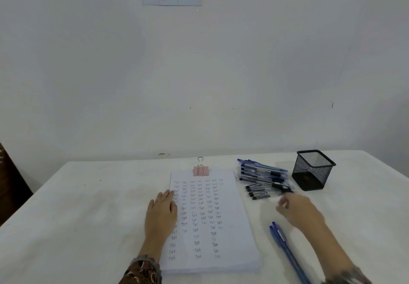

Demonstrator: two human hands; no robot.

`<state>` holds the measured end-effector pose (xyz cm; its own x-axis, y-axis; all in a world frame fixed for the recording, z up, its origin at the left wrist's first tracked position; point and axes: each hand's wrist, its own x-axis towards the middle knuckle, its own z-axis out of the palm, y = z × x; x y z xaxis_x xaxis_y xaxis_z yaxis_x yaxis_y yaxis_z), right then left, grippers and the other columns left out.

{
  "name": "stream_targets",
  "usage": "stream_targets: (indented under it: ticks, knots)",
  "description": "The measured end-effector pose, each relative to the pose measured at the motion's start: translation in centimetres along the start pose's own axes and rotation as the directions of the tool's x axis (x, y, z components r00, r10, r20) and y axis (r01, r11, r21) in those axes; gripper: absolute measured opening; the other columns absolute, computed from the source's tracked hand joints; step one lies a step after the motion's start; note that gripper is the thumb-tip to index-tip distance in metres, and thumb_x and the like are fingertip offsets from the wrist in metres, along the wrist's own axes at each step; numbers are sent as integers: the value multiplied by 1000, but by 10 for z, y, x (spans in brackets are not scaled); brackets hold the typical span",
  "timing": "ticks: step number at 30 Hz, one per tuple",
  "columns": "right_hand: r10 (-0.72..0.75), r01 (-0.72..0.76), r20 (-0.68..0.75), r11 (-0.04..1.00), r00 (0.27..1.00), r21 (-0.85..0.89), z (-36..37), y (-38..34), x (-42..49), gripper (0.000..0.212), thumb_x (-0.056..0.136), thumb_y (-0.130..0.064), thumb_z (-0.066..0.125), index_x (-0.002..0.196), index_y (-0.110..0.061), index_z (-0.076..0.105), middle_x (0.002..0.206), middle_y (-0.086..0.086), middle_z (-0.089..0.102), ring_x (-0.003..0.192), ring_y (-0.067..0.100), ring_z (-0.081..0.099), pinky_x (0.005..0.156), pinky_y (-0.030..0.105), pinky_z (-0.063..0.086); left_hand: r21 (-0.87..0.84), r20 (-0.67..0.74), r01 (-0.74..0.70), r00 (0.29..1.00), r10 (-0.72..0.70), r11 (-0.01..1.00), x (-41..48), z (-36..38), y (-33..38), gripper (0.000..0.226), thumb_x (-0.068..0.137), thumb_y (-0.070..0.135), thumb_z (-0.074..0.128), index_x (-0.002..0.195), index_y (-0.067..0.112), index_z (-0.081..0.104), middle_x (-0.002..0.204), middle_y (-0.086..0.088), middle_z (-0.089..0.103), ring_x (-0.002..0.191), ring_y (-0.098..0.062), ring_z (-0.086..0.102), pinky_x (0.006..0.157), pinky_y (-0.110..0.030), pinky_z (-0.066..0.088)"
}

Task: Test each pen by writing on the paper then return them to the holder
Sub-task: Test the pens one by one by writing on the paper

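Beside the mesh holder (312, 169), pens (264, 178) heaped on the counter (88, 206) — light, stiff, slick; best pinched mid-barrel. Right hand (297, 210) reaching, blurred — grip unclear. Left hand (161, 214) flat, pinning paper (232, 206).

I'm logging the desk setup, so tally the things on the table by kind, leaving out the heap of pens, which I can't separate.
Paper stack: 1
Binder clip: 1
Mesh holder: 1
Blue pens lying apart from the heap, near the right hand: 2
Total: 5
The heap is too blurred to count.
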<state>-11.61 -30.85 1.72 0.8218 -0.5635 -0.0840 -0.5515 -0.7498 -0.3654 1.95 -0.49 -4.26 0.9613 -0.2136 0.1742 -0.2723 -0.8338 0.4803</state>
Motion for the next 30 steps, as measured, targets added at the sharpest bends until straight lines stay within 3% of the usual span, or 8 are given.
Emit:
stream_targets:
  ticks: [4, 13, 16, 19, 21, 23, 26, 30]
  knots:
    - [-251, 233, -137, 963, 958, -134, 11, -7, 37, 22, 90, -25, 55, 110, -26, 62, 114, -3, 55, 106, 18, 55, 82, 28, 46, -15, -1, -1, 1000, 1, 1000, -1, 0, -1, 45, 99, 21, 26, 143, 18, 29, 152, 4, 25, 142, -12, 15, 117, -31, 6]
    - [-383, 359, -99, 912, 919, -199, 13, -5, 61, 18, 90, -27, 56, 107, -24, 62, 114, -6, 53, 106, 14, 53, 74, 24, 39, -28, -10, 0, 1000, 0, 1000, 0, -1, 0, 45, 99, 21, 27, 143, 18, 30, 152, 4, 26, 142, -12, 15, 117, -30, 7]
    - [-451, 420, -198, 890, 871, -178, 9, -3, 64, 15, 87, -22, 61, 101, -18, 65, 104, -3, 62, 100, 19, 58, 70, 26, 38, -33, -13, 0, 1000, -1, 999, -1, 0, 0, 44, 99, 21, 27, 143, 18, 31, 151, 4, 27, 142, -13, 16, 117, -31, 7]
    - [-503, 506, -355, 858, 788, -92, 6, -1, 64, 10, 84, -13, 67, 94, -8, 66, 88, 3, 69, 83, 26, 63, 65, 28, 38, -30, -19, 2, 1000, -2, 1000, 0, 1, 0, 44, 99, 22, 28, 143, 18, 31, 151, 4, 27, 142, -13, 16, 117, -31, 7]
    - [-475, 530, -400, 847, 784, 33, 4, -3, 61, 9, 88, -10, 63, 96, -7, 62, 82, 4, 66, 77, 25, 61, 64, 32, 42, -33, -15, 7, 1000, -8, 999, 1, 1, 0, 44, 99, 22, 28, 143, 18, 31, 151, 4, 27, 142, -12, 16, 117, -31, 7]
    - [-375, 518, -440, 811, 816, 270, 1, -7, 56, 9, 92, -8, 55, 100, -10, 56, 79, 4, 61, 73, 24, 58, 63, 25, 41, -37, -9, 13, 1000, -14, 999, 0, 1, 0, 44, 99, 22, 28, 143, 18, 31, 151, 5, 27, 142, -12, 16, 117, -31, 7]
    - [-221, 548, -585, 692, 780, 470, -13, -24, 40, 14, 95, -4, 48, 108, -8, 52, 76, 5, 56, 62, 8, 54, 56, 12, 38, -50, -2, 5, 1000, -5, 999, 0, 1, 0, 44, 99, 22, 28, 143, 18, 32, 151, 5, 27, 142, -12, 15, 117, -30, 6]
    - [-390, 572, -438, 689, 810, 445, -18, -62, 22, 13, 97, -13, 46, 103, -20, 55, 71, -9, 54, 52, -1, 48, 49, 10, 33, -291, -25, 22, 999, -31, 957, 1, -5, -1, 40, 98, 24, 35, 138, 17, 40, 148, 0, 34, 140, -14, 22, 118, -35, 9]
